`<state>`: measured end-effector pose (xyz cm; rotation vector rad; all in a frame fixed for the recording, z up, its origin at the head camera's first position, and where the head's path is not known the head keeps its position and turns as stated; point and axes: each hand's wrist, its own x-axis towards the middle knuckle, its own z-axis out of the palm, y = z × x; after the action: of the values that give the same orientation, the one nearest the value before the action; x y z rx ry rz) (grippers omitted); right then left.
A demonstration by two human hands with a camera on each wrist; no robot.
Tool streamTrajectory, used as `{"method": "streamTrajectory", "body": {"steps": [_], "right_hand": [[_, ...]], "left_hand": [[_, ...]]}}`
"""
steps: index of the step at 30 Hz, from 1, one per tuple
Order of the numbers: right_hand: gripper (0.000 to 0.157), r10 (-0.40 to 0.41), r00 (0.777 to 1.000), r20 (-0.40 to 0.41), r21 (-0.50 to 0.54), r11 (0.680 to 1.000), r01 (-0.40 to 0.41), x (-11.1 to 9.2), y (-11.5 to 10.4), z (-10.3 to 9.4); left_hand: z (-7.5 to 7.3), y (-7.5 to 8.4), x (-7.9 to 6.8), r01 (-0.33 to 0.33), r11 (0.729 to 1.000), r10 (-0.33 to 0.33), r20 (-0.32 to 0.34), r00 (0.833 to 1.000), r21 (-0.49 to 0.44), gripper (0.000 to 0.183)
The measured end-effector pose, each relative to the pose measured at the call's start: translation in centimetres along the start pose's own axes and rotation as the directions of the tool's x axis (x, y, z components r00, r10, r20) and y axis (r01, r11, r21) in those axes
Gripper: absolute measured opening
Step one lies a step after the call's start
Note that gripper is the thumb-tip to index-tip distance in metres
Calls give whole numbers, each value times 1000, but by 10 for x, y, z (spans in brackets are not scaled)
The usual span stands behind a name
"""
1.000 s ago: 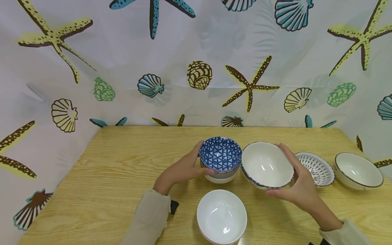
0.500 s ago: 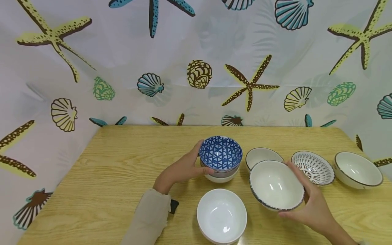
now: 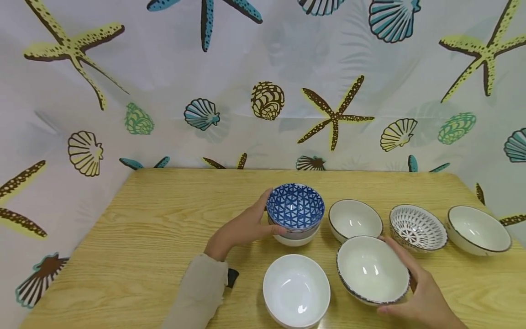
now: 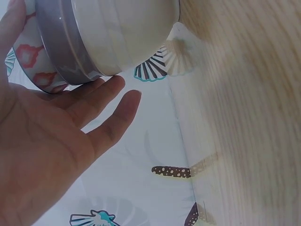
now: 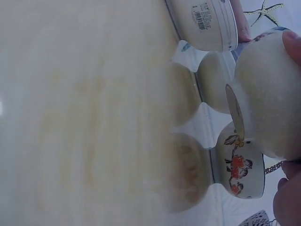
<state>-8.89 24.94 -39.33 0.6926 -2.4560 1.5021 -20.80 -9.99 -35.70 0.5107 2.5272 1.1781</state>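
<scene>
My left hand (image 3: 244, 226) grips the side of a bowl stack, thumb in front and fingers at the far side. The blue triangle-patterned bowl (image 3: 295, 206) tops it. In the left wrist view, red markings show on the upper bowl (image 4: 30, 54), with a grey bowl (image 4: 61, 40) and a cream bowl (image 4: 120, 33) below. My right hand (image 3: 421, 290) holds a white bowl with a dark speckled rim (image 3: 373, 269) by its right side. Its foot (image 5: 236, 113) is off the table in the right wrist view. A plain white bowl (image 3: 297, 290) stands left of it.
Behind the held bowl stands a cream bowl (image 3: 355, 219), with orange-red flowers (image 5: 240, 167) on its outside. Farther right are a black-and-white patterned bowl (image 3: 418, 227) and a dark-rimmed white bowl (image 3: 478, 230). A printed cloth (image 3: 230, 82) hangs behind the wooden table (image 3: 164, 219).
My right hand has brought the speckled-rim bowl toward the front and slightly right, uncovering the cream bowl behind it. My left hand has stayed on the stack.
</scene>
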Motion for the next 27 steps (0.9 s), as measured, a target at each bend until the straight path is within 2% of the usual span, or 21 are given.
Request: {"method": "streamTrajectory", "body": {"steps": [5, 12, 19, 27], "right_hand": [[121, 59, 997, 40, -9, 998, -59, -7, 1, -3], [117, 193, 979, 66, -48, 981, -190, -13, 3, -4], [114, 186, 980, 67, -22, 983, -185, -18, 8, -1], [113, 179, 982, 59, -63, 983, -175, -19, 10, 0]], "left_hand": [[0, -1, 1, 1, 1000, -1, -1, 1000, -13, 108], [0, -2, 2, 17, 1000, -17, -13, 1000, -6, 109], [1, -1, 2, 8, 1000, -8, -11, 1000, -19, 108], [0, 0, 1, -14, 999, 14, -2, 1000, -37, 108]]}}
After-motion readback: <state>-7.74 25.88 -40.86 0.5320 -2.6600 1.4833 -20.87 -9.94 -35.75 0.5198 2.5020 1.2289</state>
